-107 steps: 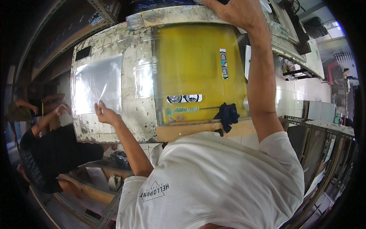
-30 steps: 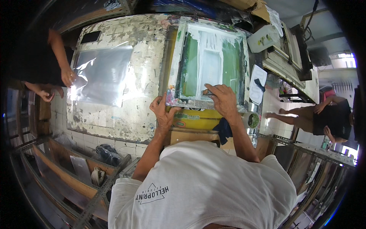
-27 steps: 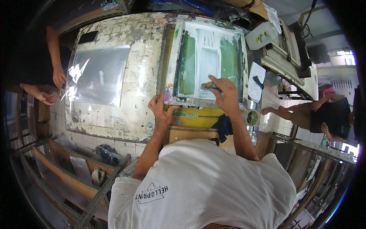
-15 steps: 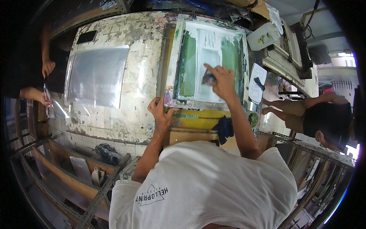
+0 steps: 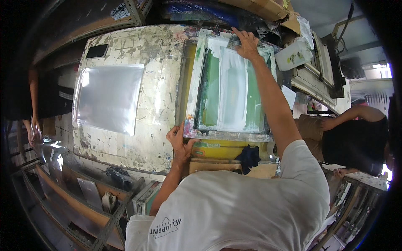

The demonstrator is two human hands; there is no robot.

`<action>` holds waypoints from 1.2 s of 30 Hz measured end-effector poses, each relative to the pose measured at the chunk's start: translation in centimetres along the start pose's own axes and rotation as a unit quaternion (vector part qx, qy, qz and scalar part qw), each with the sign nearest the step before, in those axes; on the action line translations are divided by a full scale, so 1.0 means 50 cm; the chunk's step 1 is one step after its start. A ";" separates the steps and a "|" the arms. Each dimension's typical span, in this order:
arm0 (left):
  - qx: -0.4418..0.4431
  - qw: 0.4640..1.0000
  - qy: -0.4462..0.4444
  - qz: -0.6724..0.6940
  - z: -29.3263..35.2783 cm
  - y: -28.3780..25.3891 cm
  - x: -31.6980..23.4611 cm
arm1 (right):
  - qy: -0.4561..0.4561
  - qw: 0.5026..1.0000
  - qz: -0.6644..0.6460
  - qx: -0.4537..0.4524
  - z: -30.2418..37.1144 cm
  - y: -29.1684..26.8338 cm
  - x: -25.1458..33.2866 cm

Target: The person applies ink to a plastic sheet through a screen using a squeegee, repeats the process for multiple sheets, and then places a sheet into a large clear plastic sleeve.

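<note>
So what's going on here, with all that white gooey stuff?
Someone in a white shirt has both hands at a frame lying over a yellow board. The left hand touches its near left corner. The right hand is at the far end, with a dark flat tool mostly hidden at its fingers. A white smear runs down the middle. Clear plastic lies to the left.

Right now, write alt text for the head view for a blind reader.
A person's right hand holds what looks like a flat tool at the far end of a framed green screen streaked with white, while the left hand touches its near left corner. Clear plastic sheeting lies to the left on a worn table; other people show at both edges.
</note>
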State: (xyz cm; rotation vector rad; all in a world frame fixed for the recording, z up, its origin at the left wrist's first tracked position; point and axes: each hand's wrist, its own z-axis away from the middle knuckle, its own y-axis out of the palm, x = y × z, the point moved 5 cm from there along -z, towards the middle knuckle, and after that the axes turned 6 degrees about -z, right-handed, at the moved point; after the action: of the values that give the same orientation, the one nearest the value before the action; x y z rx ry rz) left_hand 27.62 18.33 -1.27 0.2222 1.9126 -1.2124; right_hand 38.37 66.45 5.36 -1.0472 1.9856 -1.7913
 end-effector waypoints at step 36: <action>-0.135 0.945 -0.140 -0.264 -0.092 -0.084 0.094 | -0.050 0.986 0.043 -0.151 0.538 -0.408 0.389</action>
State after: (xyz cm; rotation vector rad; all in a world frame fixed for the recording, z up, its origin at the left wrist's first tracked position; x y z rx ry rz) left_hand 19.83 18.64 -1.05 -0.6167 1.9116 -1.2137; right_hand 48.37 33.94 24.34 -1.0928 2.2493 -1.3952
